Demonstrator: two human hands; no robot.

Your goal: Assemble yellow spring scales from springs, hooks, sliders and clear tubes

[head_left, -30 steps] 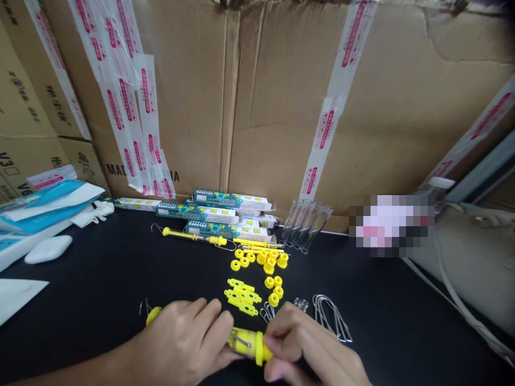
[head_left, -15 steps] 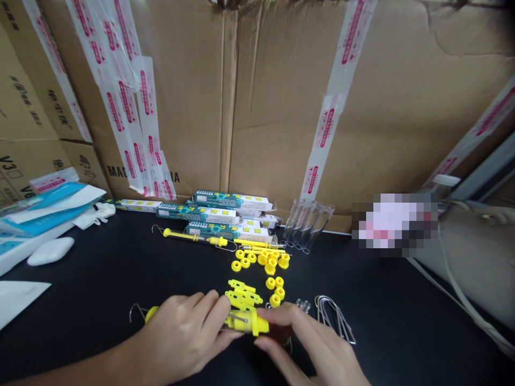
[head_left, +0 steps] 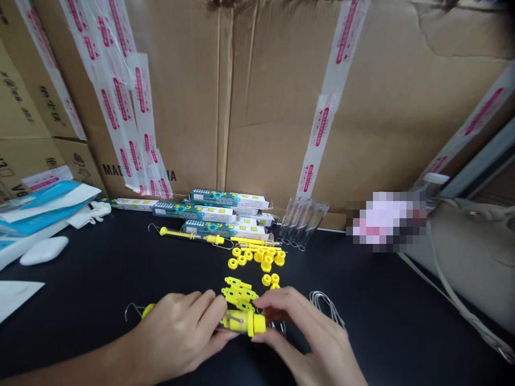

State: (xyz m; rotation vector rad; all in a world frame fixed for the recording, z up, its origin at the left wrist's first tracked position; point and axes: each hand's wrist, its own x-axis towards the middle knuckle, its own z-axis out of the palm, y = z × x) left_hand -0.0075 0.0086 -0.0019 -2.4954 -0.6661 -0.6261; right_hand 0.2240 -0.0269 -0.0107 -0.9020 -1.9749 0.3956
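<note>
Left hand (head_left: pixel 177 332) clasping yellow spring scale (head_left: pixel 245 323), right hand (head_left: pixel 306 338) over its end (fingers (head_left: pixel 277 303) gripping)

Lower centre: left hand (head_left: pixel 179 335) and right hand (head_left: pixel 308 335), both gripping yellow spring-scale body (head_left: pixel 245 323). Beyond: yellow plastic rings (head_left: pixel 257 257), yellow plastic brackets (head_left: pixel 238 292), teal-and-white boxes (head_left: pixel 225 198). Right: bent wire hooks (head_left: pixel 324 306).
</note>
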